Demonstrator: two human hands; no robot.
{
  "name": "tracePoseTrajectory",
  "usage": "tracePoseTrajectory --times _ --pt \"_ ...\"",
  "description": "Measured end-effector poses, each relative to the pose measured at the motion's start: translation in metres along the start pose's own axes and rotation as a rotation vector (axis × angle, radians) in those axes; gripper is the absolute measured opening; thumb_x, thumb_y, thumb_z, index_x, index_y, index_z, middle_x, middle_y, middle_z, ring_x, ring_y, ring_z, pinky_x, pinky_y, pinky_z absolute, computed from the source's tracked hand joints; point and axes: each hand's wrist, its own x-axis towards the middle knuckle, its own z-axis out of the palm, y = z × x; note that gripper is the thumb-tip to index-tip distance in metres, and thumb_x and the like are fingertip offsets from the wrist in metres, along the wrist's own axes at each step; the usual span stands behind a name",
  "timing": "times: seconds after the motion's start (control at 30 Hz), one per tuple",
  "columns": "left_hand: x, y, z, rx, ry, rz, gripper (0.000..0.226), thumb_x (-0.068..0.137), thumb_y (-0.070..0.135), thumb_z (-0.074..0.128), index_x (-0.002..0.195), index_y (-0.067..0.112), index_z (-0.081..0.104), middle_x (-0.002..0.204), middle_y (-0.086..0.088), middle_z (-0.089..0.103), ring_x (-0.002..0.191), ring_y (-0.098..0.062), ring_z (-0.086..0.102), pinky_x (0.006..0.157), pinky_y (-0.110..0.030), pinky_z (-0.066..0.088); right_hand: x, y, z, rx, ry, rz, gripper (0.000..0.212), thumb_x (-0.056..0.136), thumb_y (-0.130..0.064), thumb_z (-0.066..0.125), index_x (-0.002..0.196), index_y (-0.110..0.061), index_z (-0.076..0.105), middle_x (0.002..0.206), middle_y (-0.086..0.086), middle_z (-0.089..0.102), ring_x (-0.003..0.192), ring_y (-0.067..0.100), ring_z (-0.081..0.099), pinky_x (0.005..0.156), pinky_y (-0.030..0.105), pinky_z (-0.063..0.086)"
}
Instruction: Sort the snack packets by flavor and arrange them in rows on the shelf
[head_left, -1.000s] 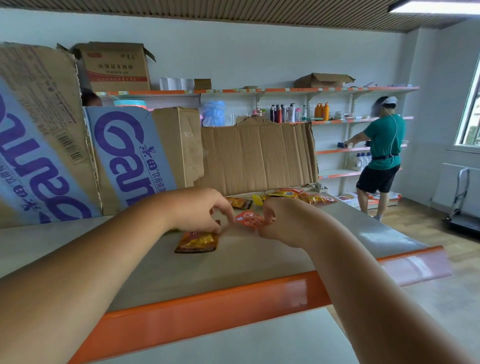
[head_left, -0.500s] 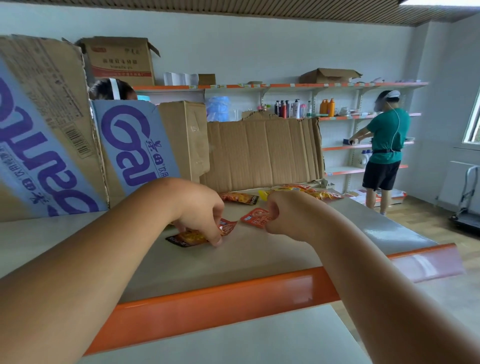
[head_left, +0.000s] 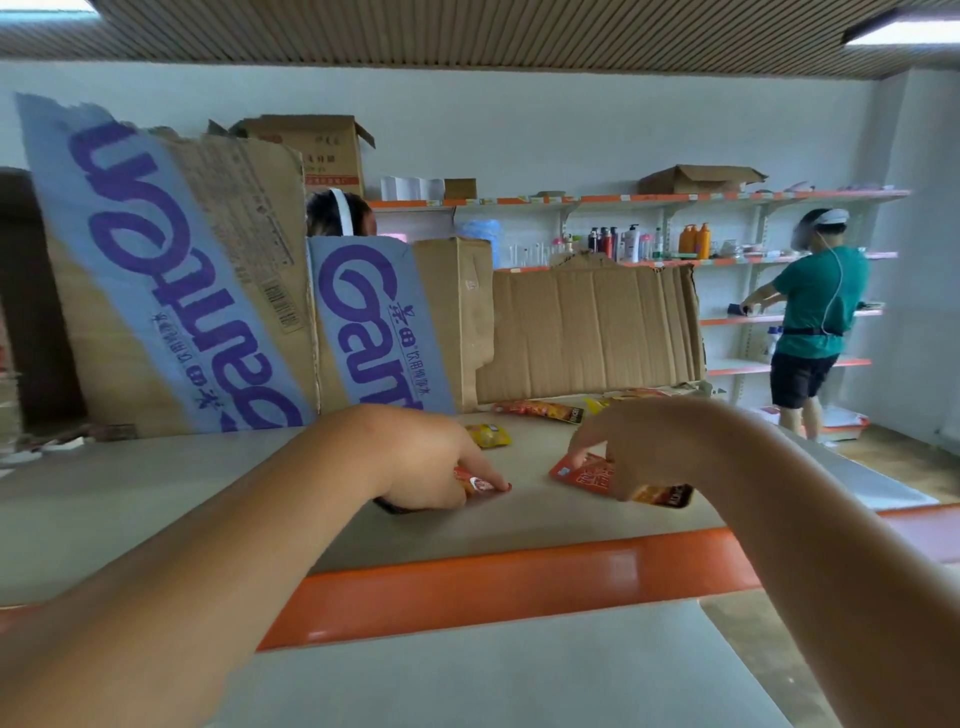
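Observation:
On the grey shelf board (head_left: 208, 499) my left hand (head_left: 431, 462) lies over a red snack packet (head_left: 480, 486), fingers curled down onto it, and the packet's dark end sticks out under my wrist. My right hand (head_left: 639, 447) pinches a red-orange packet (head_left: 587, 475) between a fingertip at its far corner and the thumb at its near edge. A small yellow packet (head_left: 488, 435) lies just behind my left hand. Behind it, a long red-orange packet (head_left: 540, 410) and more packets (head_left: 597, 404) lie near the cardboard.
Flattened cardboard boxes (head_left: 587, 332) with blue lettering (head_left: 363, 322) stand along the back of the shelf. The shelf has an orange front lip (head_left: 519, 582). A person in a green shirt (head_left: 815, 306) works at wall shelves at the right; another person's head (head_left: 337, 213) shows behind the cardboard.
Both hands have lowered their packets onto the shelf board and moved a little apart. The camera has tilted and swung left.

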Motion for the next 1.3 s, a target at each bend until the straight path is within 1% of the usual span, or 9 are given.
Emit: tracePoseTrajectory --times 0.1,0.17,0.27,0.4,0.6,0.83,0.9,1.1,1.3 --pt "-0.019 -0.012 0.007 0.015 0.024 -0.009 0.058 0.095 0.031 0.049 0.129 0.077 0.044 0.125 0.019 0.055 0.092 -0.006 0.050 0.067 -0.024 0.038 -0.005 -0.020 -0.002 -0.084 -0.063 -0.012 0.070 0.088 -0.023 0.069 0.148 -0.045 0.042 0.142 -0.007 0.050 0.084 0.006 0.045 0.056 0.019 0.032" --pt "-0.036 -0.028 0.013 -0.046 0.071 -0.014 0.056 0.093 0.031 0.053 0.130 0.073 0.048 0.111 0.025 0.056 0.087 -0.003 0.051 0.065 -0.023 0.039 -0.010 -0.033 -0.005 -0.063 -0.056 0.022 0.070 0.087 -0.022 0.069 0.148 -0.043 0.041 0.124 -0.011 0.055 0.071 0.001 0.041 0.054 0.021 0.031" --pt "-0.067 -0.059 0.025 -0.200 0.173 -0.047 0.056 0.089 0.037 0.066 0.135 0.064 0.051 0.120 0.025 0.060 0.096 -0.002 0.057 0.076 -0.028 0.052 -0.012 -0.060 -0.003 0.052 0.005 0.067 0.066 0.083 -0.019 0.070 0.141 -0.041 0.048 0.096 -0.013 0.052 0.071 0.004 0.048 0.053 0.022 0.037" --pt "-0.121 -0.104 0.043 -0.281 0.414 -0.131 0.060 0.085 0.039 0.075 0.137 0.055 0.053 0.122 0.015 0.066 0.095 -0.003 0.062 0.082 -0.031 0.057 -0.013 -0.124 -0.006 0.222 0.146 0.000 0.067 0.078 -0.021 0.074 0.136 -0.045 0.050 0.105 -0.012 0.060 0.075 0.008 0.061 0.059 0.025 0.055" --pt "-0.243 -0.172 0.065 -0.270 0.613 -0.264 0.036 0.081 0.035 0.075 0.115 0.041 0.067 0.097 0.014 0.070 0.083 -0.005 0.065 0.065 -0.013 0.047 -0.019 -0.258 -0.019 0.467 0.409 -0.255 0.066 0.078 -0.013 0.072 0.133 -0.042 0.051 0.107 -0.003 0.067 0.073 0.017 0.067 0.059 0.026 0.056" --pt "-0.405 -0.239 0.099 -0.137 0.887 -0.485 0.036 0.082 0.032 0.078 0.117 0.031 0.069 0.110 0.006 0.069 0.107 -0.021 0.057 0.084 -0.030 0.045 -0.037 -0.435 -0.027 0.608 0.623 -0.599 0.048 0.067 -0.034 0.069 0.112 -0.044 0.053 0.084 -0.014 0.066 0.068 0.002 0.060 0.057 0.010 0.044" --pt "-0.452 -0.255 0.112 -0.110 0.946 -0.551 0.034 0.081 0.030 0.079 0.113 0.032 0.068 0.110 0.009 0.070 0.104 -0.019 0.058 0.079 -0.029 0.043 -0.044 -0.485 -0.026 0.686 0.623 -0.711 0.038 0.062 -0.046 0.064 0.098 -0.040 0.052 0.074 -0.012 0.065 0.065 0.003 0.061 0.058 0.012 0.046" --pt "-0.571 -0.293 0.156 -0.126 0.975 -0.746 0.046 0.080 0.031 0.081 0.118 0.043 0.060 0.106 0.022 0.063 0.087 0.001 0.060 0.069 -0.007 0.040 -0.060 -0.617 -0.013 0.795 0.572 -1.008 0.031 0.069 -0.024 0.068 0.096 -0.033 0.054 0.075 -0.008 0.064 0.065 0.006 0.056 0.063 0.021 0.046" --pt "-0.638 -0.320 0.201 -0.164 0.979 -0.923 0.051 0.079 0.037 0.086 0.119 0.048 0.056 0.106 0.023 0.061 0.086 0.005 0.062 0.067 -0.015 0.054 -0.058 -0.710 0.010 0.804 0.506 -1.099 0.037 0.074 -0.019 0.073 0.096 -0.034 0.048 0.082 -0.009 0.064 0.067 0.008 0.059 0.060 0.028 0.047"
